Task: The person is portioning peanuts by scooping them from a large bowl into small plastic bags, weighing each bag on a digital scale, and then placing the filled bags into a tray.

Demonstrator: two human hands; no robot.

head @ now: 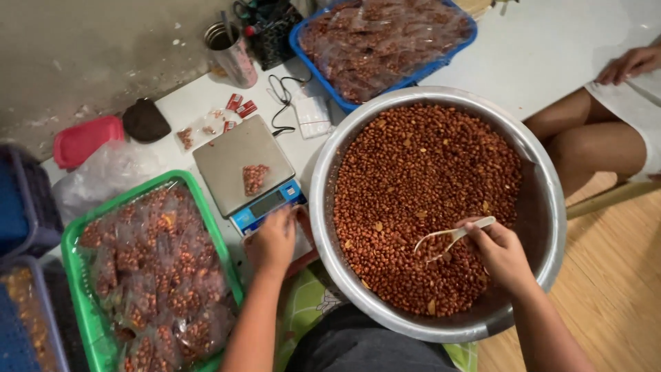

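One wide steel basin (pixel 323 172), heaped with red-skinned peanuts (pixel 420 200), fills most of the view. Green tray (pixel 72 238) of bagged nuts at left, blue tray (pixel 303 52) at the far end of the tabletop (pixel 551 48). Digital scale (pixel 241 162) between them, small filled bag (pixel 255 178) on its platform. Right hand (pixel 502 255), grip clamped on a white scoop (pixel 451 238), bowl dipped into the nuts. Left hand (pixel 273 241) curled at the scale's front edge, possibly pinching an empty bag; unclear. Best scooping: shallow, level, modest loads.

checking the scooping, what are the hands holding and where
Right hand holds a white spoon by its handle end, over the peanuts. Left hand: cannot tell.
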